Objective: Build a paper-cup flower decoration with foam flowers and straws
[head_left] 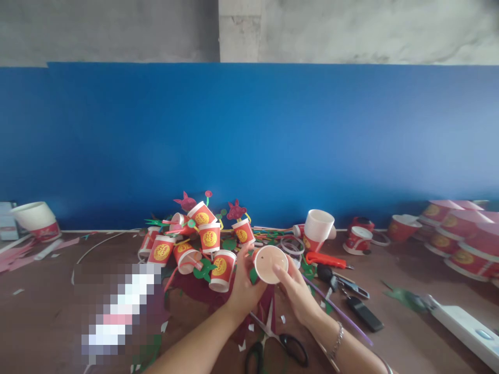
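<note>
A paper cup [265, 266] is held between both my hands, its round white-rimmed end facing me and a small dark spot showing on the pale surface within. My left hand [246, 278] wraps the cup's left side. On the right, my right hand [295, 285] grips it with the thumb over the rim. Below the hands, scissors [268, 335] with black handles lie with blades apart. Just beyond, several red cups with yellow round prints, such as this cup [223, 270], carry bent straws and paper cutouts, among them a dark pink shape [236, 210].
A white cup stack [318, 228], an orange cutter [327, 259] and a key fob [364, 313] lie to the right. Further right are stacked red cups [460, 239] and a white hot glue gun-like device [468, 324]. A tilted cup [37, 218] stands far left. A blue panel [249, 140] closes the back.
</note>
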Action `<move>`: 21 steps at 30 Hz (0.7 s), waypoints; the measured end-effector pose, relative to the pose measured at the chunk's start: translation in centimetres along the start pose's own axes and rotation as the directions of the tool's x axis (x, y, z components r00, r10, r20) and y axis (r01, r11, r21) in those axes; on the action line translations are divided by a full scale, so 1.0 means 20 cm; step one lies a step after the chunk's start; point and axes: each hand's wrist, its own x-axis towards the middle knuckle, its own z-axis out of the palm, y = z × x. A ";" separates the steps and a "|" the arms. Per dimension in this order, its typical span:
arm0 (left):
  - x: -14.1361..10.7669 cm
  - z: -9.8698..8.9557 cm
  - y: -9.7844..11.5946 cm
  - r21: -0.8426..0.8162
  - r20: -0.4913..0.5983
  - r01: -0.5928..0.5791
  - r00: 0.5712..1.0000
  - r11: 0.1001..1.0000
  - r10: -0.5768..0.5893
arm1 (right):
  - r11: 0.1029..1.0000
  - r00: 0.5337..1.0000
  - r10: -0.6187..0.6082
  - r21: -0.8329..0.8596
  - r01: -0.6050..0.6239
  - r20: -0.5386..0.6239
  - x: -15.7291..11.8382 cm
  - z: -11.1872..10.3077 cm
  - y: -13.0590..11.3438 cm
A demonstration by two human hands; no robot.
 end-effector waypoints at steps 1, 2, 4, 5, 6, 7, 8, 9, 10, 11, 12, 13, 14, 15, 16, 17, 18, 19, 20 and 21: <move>0.00 0.00 0.00 -0.023 0.001 0.002 1.000 1.000 -0.002 | 0.999 1.000 0.015 0.035 -0.014 -0.010 0.00 0.00 0.00; 0.00 0.00 0.01 -0.043 0.002 0.008 1.000 0.999 -0.008 | 0.997 0.999 0.030 0.073 -0.029 -0.017 0.00 0.01 0.00; 0.01 0.01 0.02 -0.067 0.000 0.021 1.000 0.998 -0.021 | 0.988 0.998 0.063 0.143 -0.059 -0.024 0.00 0.01 0.01; 0.01 0.01 0.02 -0.077 -0.004 0.025 1.000 0.997 -0.026 | 0.983 0.997 0.079 0.169 -0.073 -0.026 0.00 0.01 0.01; 0.00 0.01 0.03 -0.091 -0.004 0.029 1.000 0.995 -0.029 | 0.979 0.995 0.092 0.187 -0.085 -0.028 0.00 0.01 0.01; 0.00 0.00 0.03 -0.110 0.000 0.033 0.999 0.993 -0.033 | 0.976 0.995 0.099 0.196 -0.091 -0.031 0.00 0.01 0.02; 0.00 0.00 0.04 -0.136 0.010 0.043 0.999 0.990 -0.042 | 0.975 0.994 0.102 0.199 -0.093 -0.034 0.00 0.01 0.02; 0.00 0.00 0.04 -0.170 0.019 0.059 0.998 0.984 -0.057 | 0.976 0.994 0.102 0.198 -0.093 -0.036 0.00 0.00 0.02; 0.00 -0.01 0.03 -0.208 0.026 0.083 0.997 0.975 -0.079 | 0.977 0.994 0.102 0.192 -0.093 -0.038 0.00 0.01 0.02; 0.00 -0.01 0.03 -0.247 0.026 0.109 0.994 0.963 -0.106 | 0.978 0.994 0.102 0.189 -0.093 -0.038 0.00 0.01 0.03; 0.00 -0.02 0.02 -0.286 0.019 0.132 0.991 0.949 -0.132 | 0.976 0.994 0.101 0.195 -0.092 -0.032 0.00 0.01 0.03; 0.00 -0.02 0.02 -0.325 0.003 0.151 0.987 0.934 -0.159 | 0.972 0.995 0.097 0.214 -0.091 -0.018 0.00 0.02 0.03; 0.01 -0.02 0.01 -0.361 -0.018 0.168 0.982 0.917 -0.187 | 0.964 0.995 0.096 0.249 -0.094 0.005 0.00 0.03 0.03; 0.01 -0.02 0.01 -0.392 -0.044 0.183 0.975 0.901 -0.217 | 0.951 0.995 0.095 0.294 -0.100 0.031 0.00 0.04 0.02; 0.02 -0.01 0.00 -0.419 -0.070 0.198 0.966 0.886 -0.249 | 0.933 0.993 0.100 0.341 -0.114 0.058 0.00 0.04 0.02; 0.03 -0.01 0.00 -0.441 -0.095 0.215 0.954 0.871 -0.283 | 0.914 0.990 0.113 0.382 -0.136 0.083 -0.01 0.05 0.02; 0.03 -0.01 0.00 -0.459 -0.117 0.231 0.941 0.858 -0.316 | 0.897 0.986 0.133 0.410 -0.163 0.102 -0.01 0.06 0.02; 0.04 -0.01 0.01 -0.470 -0.135 0.244 0.930 0.849 -0.342 | 0.884 0.981 0.157 0.426 -0.191 0.114 -0.01 0.06 0.03; 0.04 0.00 0.01 -0.474 -0.149 0.250 0.922 0.844 -0.357 | 0.876 0.976 0.179 0.432 -0.214 0.121 -0.01 0.06 0.03; 0.04 0.00 0.01 -0.472 -0.162 0.252 0.918 0.845 -0.363 | 0.871 0.972 0.198 0.432 -0.234 0.128 -0.01 0.06 0.04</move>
